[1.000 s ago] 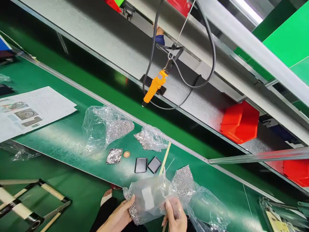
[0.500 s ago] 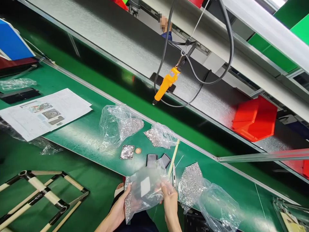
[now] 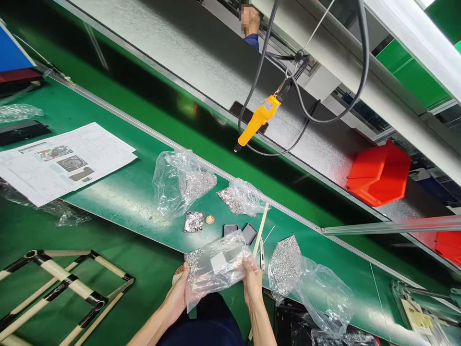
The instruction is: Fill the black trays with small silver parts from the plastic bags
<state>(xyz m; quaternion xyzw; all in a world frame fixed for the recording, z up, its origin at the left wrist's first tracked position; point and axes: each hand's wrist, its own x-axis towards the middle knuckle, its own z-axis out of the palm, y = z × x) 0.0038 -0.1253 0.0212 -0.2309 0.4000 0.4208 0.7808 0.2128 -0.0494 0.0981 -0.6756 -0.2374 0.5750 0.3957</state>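
Note:
A clear plastic bag (image 3: 230, 262) with a white label is stretched between my hands at the bench's front edge. Small metal parts gather at its left end, where my left hand (image 3: 181, 288) grips it. My right hand (image 3: 253, 281) pinches its other end. Just beyond the bag sit two small black trays (image 3: 249, 234), a square tray of metal parts (image 3: 194, 222) and a round tan piece (image 3: 210, 219). To the right lie a utility knife (image 3: 262, 253) and another open bag of small metal parts (image 3: 286, 262).
Two more bags of parts (image 3: 198, 185) (image 3: 232, 199) lie farther back. An orange electric screwdriver (image 3: 257, 120) hangs on a cable above. Printed sheets (image 3: 104, 149) lie left, a pipe frame (image 3: 57, 274) below them. A red bin (image 3: 378, 175) and a person (image 3: 251, 24) are beyond.
The bag has been raised slightly and flattened out between my hands, its label now tilted. The camera view has shifted a little, and more of the person across the line shows.

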